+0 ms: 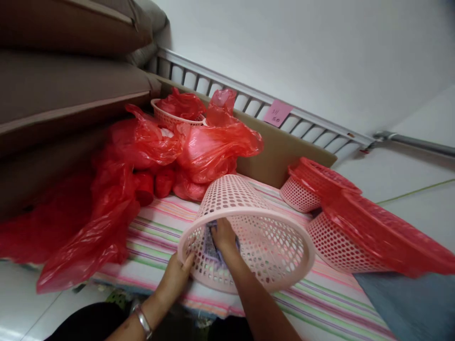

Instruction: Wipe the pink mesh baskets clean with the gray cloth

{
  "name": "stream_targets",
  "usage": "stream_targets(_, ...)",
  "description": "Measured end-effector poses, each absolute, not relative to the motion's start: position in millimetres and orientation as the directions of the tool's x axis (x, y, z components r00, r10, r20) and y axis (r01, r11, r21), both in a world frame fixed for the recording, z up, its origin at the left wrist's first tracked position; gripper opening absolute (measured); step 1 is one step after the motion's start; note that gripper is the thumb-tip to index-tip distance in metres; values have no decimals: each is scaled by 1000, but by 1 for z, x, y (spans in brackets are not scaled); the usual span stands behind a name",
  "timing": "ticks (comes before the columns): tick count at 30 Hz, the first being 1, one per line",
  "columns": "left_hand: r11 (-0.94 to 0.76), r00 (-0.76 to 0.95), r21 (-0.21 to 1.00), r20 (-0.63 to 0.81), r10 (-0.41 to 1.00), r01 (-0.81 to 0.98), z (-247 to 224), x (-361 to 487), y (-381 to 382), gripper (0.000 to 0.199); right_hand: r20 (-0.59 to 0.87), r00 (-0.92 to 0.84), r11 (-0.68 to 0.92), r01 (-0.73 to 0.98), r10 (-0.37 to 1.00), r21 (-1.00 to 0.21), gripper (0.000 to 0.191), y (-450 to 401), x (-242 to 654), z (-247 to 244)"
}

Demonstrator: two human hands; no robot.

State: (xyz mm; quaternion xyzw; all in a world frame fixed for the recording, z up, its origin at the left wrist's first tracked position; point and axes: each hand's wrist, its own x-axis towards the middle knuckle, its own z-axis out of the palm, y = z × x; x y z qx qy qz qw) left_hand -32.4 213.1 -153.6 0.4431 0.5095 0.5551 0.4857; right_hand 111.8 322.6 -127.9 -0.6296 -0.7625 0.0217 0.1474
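A pink perforated plastic basket (232, 194) lies on its side on a striped cloth, its wide mouth facing me. My left hand (177, 274), with a silver bangle at the wrist, grips the basket's rim at the lower left. Reaching inside through the mouth, my right hand (223, 236) holds a grey-purple cloth (210, 247) against the inner left wall. Part of the cloth hangs below the fingers of that hand.
Red plastic bags (209, 147) with bundles fill the back left, beside another pink basket (174, 118). At right, pink baskets (341, 241) are covered in red plastic. Brown cushions (71, 90) stack at left. A radiator (241, 102) with a pink note lines the wall.
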Motion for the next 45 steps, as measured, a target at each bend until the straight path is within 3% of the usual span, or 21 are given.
stream_targets(4, -35, -149, 994, 20, 989, -101, -160, -34, 212, 51, 175, -246, 277, 944, 953, -178, 38, 243, 115, -134)
stream_targets(11, -32, -114, 994, 20, 993, -105, -156, -37, 210, 42, 130, -324, 348, 897, 937, -273, 46, 178, 125, -131)
stream_targets(15, -20, -124, 991, 4, 992, -132, -155, -36, 211, 42, 163, -194, 235, 929, 967, -287, 41, 203, 115, -130)
stream_targets(21, 28, -127, 986, -49, 991, -162, -157, -36, 212, 49, 254, -57, 91, 988, 965, -125, 34, 290, 94, -129)
stream_targets(26, 23, -88, 985, -38, 995, -172, -154, -33, 210, 46, 244, -111, 138, 986, 963, -96, 33, 375, 97, -132)
stream_targets(32, 200, 31, 968, -198, 980, -154, -146, -39, 215, 50, 222, -160, 183, 979, 962, -87, 34, 407, 106, -142)
stream_targets(36, 58, -110, 994, -69, 992, -96, -140, -52, 223, 46, 208, -172, 191, 978, 963, -78, 40, 390, 115, -137)
stream_targets(41, 74, -147, 987, -95, 985, -142, -146, -48, 219, 45, 173, -214, 228, 971, 962, -68, 43, 330, 119, -127)
stream_targets(45, 78, -136, 982, -102, 986, -171, -153, -43, 215, 45, 172, -331, 349, 932, 928, -92, 44, 248, 119, -132)
